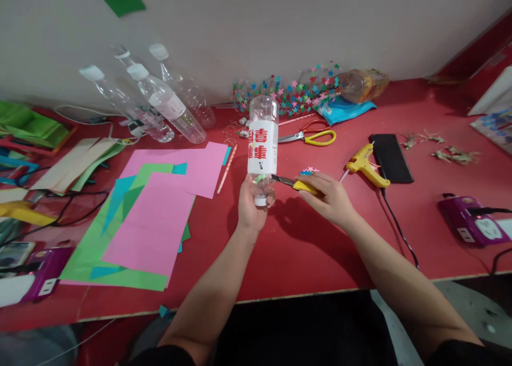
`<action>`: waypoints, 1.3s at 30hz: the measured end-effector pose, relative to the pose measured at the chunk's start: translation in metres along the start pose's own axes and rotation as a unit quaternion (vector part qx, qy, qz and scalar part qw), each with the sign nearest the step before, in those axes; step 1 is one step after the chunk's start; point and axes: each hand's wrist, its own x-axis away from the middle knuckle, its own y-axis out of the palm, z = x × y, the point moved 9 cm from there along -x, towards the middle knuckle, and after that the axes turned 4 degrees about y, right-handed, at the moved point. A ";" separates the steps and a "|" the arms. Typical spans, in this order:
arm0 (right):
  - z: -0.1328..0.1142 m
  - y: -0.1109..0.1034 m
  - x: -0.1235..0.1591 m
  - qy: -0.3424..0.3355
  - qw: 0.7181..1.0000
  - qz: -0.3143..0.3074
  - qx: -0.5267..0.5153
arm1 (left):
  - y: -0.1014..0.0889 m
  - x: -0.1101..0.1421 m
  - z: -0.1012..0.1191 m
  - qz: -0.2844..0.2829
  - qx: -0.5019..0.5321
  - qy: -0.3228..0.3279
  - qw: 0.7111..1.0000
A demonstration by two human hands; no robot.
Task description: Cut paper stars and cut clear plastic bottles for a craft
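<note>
My left hand point(253, 206) is closed round the neck end of a clear plastic bottle point(263, 147). The bottle has a white label with red characters, and its white cap points toward me. In my right hand point(326, 195) is a yellow utility knife point(307, 188), its dark blade out to the left. The blade tip meets or nearly meets the bottle's side just below the label; contact is hard to tell. Scissors with red and yellow handles point(320, 136) lie behind, partly hidden by the bottle.
Coloured paper sheets point(152, 222) cover the left. Several empty bottles point(176, 110) stand at the back left. A string of star shapes point(296, 91) lies by the wall. To the right are a yellow glue gun point(366, 166), a black phone point(388, 158) and a purple power socket point(472, 222).
</note>
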 end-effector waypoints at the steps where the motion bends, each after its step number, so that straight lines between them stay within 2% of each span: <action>1: 0.000 0.000 0.000 0.001 1.000 0.001 0.003 | 0.000 0.000 0.000 0.002 0.001 -0.003 1.000; 16: 0.001 0.001 0.002 0.011 0.999 0.019 0.044 | 0.001 0.000 -0.003 -0.001 0.014 -0.012 1.000; 23: -0.008 0.003 0.007 0.007 0.988 0.078 0.129 | 0.003 0.000 -0.010 -0.007 0.017 -0.024 1.000; 27: -0.002 -0.020 0.007 0.036 0.973 0.164 0.160 | 0.014 0.008 -0.016 -0.043 -0.019 -0.022 0.999; 30: 0.006 -0.039 0.007 0.055 0.971 0.211 0.095 | 0.021 0.013 -0.022 -0.070 -0.021 -0.038 0.997; 33: 0.022 -0.035 0.004 0.120 0.975 0.170 -0.079 | 0.021 0.014 -0.022 -0.080 -0.023 -0.045 0.996; 36: 0.035 -0.014 0.004 0.202 0.935 0.095 -0.275 | 0.021 0.013 -0.021 -0.091 -0.033 -0.054 0.994; 39: 0.036 -0.007 0.003 0.220 0.893 0.072 -0.385 | 0.021 0.012 -0.021 -0.102 -0.042 -0.064 0.992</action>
